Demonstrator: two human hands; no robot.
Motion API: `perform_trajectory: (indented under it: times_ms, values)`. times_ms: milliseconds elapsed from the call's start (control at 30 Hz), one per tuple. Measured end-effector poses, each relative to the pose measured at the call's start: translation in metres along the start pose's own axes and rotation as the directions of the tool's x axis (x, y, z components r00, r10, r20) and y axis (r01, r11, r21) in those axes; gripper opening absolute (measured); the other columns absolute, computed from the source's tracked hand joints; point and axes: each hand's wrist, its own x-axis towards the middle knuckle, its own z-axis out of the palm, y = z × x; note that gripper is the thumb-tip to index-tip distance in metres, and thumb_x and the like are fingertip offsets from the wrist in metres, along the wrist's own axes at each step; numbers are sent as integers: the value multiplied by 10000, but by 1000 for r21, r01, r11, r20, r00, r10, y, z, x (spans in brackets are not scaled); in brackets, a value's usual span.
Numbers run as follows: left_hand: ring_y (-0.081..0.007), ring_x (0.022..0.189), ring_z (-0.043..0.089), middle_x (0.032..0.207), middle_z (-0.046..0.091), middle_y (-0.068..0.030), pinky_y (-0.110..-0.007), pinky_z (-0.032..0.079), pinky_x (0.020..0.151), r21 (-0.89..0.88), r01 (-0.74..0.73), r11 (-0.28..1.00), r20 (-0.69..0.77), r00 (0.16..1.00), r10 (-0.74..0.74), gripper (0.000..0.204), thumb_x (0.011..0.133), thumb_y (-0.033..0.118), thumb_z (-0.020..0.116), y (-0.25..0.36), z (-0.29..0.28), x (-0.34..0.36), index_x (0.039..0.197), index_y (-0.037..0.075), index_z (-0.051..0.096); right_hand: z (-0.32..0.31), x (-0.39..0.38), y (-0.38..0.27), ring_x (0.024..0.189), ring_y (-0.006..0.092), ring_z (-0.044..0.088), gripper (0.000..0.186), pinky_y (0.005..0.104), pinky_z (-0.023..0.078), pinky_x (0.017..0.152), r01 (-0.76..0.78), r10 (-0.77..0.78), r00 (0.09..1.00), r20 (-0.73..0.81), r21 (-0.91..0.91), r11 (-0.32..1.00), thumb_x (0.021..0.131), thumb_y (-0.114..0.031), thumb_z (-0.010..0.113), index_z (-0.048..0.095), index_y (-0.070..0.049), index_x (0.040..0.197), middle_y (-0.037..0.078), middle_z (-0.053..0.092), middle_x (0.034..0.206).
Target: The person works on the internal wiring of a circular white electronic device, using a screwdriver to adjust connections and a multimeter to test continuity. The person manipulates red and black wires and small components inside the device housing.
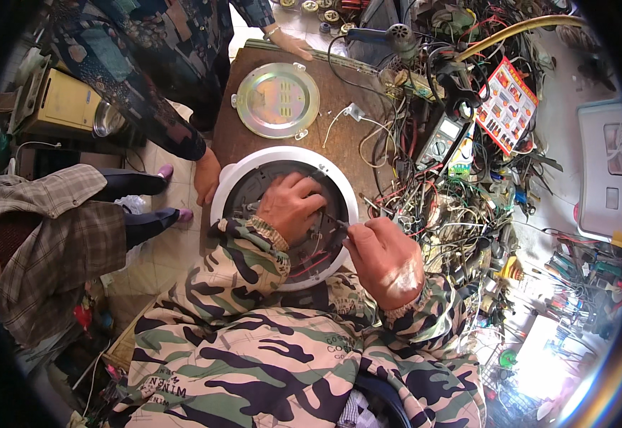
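Note:
A round white-rimmed housing with a dark interior (222, 190) lies on the wooden bench, red wire inside it. My left hand (289, 207) reaches into it, fingers curled down on something I cannot make out. My right hand (383, 260), at the housing's right rim, is closed on a thin dark tool (339, 225), angled inward toward my left hand's fingertips. A round metal plate (276, 83) with tabs lies farther back, beside a small white part with leads (354, 111). Another person's hand (207, 175) hangs by the housing's left side.
A wooden bench (234, 135) is under the work. A second co-worker hand (293, 44) rests at its back edge. Tangled cables, a multimeter (441, 135), a heat gun (401, 39) and hand tools crowd the right. Another person in plaid (54, 235) is at the left.

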Motion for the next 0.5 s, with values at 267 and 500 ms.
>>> perform_trajectory:
  times_ms: [267, 500]
  values:
    - [-312, 1067, 638, 1074, 696, -67, -460, 529, 941, -56, 43, 998, 36, 999, -41, 268, 741, 156, 822, -1, -1, 2, 990, 95, 745, -7, 8, -12, 652, 325, 643, 198, 420, 513, 550, -120, 126, 990, 56, -94, 988, 827, -74, 814, 663, -29, 947, 123, 601, 776]
    - [-314, 1067, 638, 1062, 691, -68, -464, 524, 946, -47, 40, 998, 36, 999, -39, 262, 751, 151, 817, -1, 1, 3, 997, 101, 743, 0, 11, -12, 584, 306, 609, 226, 423, 480, 519, -83, 76, 994, -81, -81, 993, 854, -124, 819, 603, -61, 836, 101, 551, 718]
